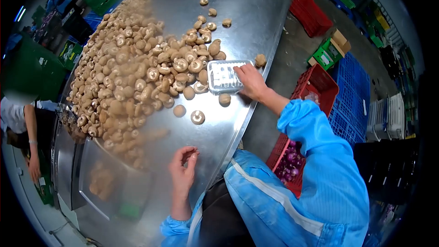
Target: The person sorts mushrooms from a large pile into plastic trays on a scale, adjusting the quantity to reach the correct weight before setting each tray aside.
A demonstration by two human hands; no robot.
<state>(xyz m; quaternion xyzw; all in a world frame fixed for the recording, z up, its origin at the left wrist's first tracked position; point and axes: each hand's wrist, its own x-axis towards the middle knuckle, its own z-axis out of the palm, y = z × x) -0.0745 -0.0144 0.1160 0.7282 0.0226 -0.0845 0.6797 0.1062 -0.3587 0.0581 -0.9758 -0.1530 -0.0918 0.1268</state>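
Observation:
A clear plastic tray [215,87] rests on the metal table, by its right edge. My right hand [252,82] grips the tray's right side, with fingers reaching over its rim. Brown mushrooms [137,77] lie in a big heap to the left, and some touch or nearly touch the tray. One mushroom [224,99] sits just below the tray, another [260,60] beyond its upper right corner. My left hand [184,169] hovers over the near part of the table, fingers curled towards the thumb, with nothing visible in it. Nearest to it is a stem-up mushroom [197,117].
The metal table [183,130] ends at a raised right edge. On the floor beyond stand red crates [312,16], one holding purple produce [291,162], and a blue pallet [352,100]. A blurred clear container [103,180] is at lower left. A co-worker's arm [31,128] shows far left.

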